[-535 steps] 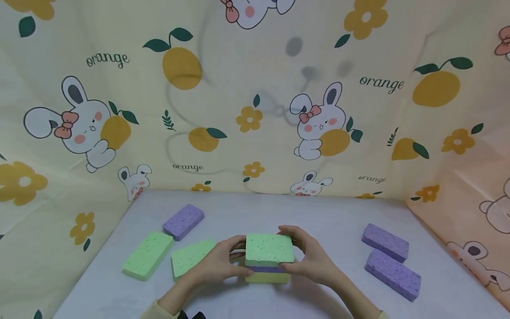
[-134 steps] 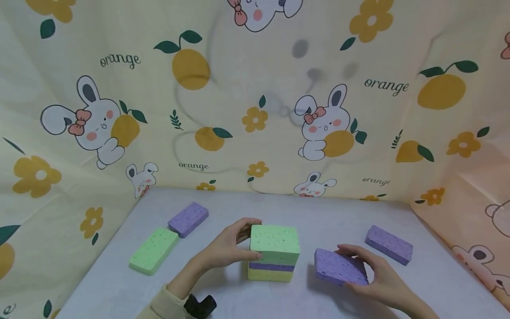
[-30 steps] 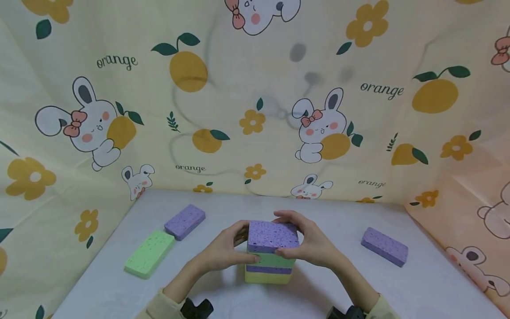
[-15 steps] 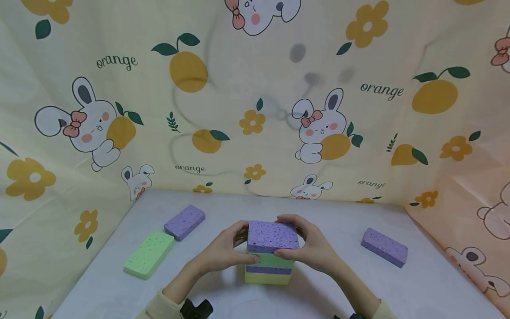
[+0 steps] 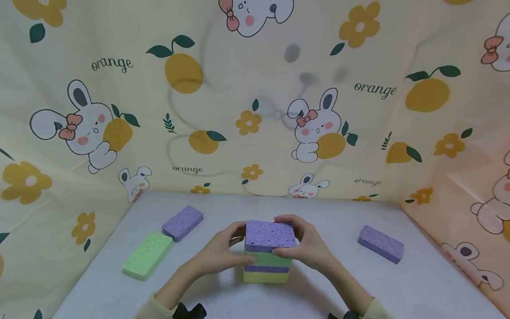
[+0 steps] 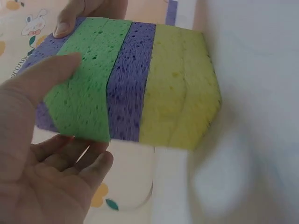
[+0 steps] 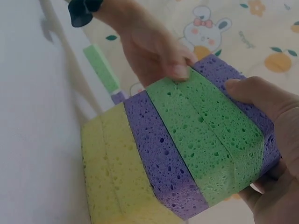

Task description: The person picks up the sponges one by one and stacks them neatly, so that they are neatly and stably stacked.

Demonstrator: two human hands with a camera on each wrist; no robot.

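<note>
A stack of rectangular sponges stands on the table, in front of the person. From the bottom come a yellow band (image 5: 264,278), a thin purple sponge (image 6: 131,77), a green band (image 7: 208,135) and a purple sponge (image 5: 271,235) on top. Faint seams run through the yellow and green bands. The left hand (image 5: 217,254) holds the green band from the left, its thumb on the near face. With thumb in front and fingers behind, the right hand (image 5: 308,243) grips the top purple sponge. Fingers on the far side are partly hidden in the head view.
On the left lie a green sponge (image 5: 147,256) and, touching or nearly touching its far end, a purple sponge (image 5: 182,223). Another purple sponge (image 5: 380,243) lies at the right. A printed cloth (image 5: 255,79) walls the white table (image 5: 338,212) at the back and sides.
Since the oldest frame, one green sponge has left the table's left side and the green band is thicker. One purple sponge from the right now tops the stack. Lately the hands barely moved.
</note>
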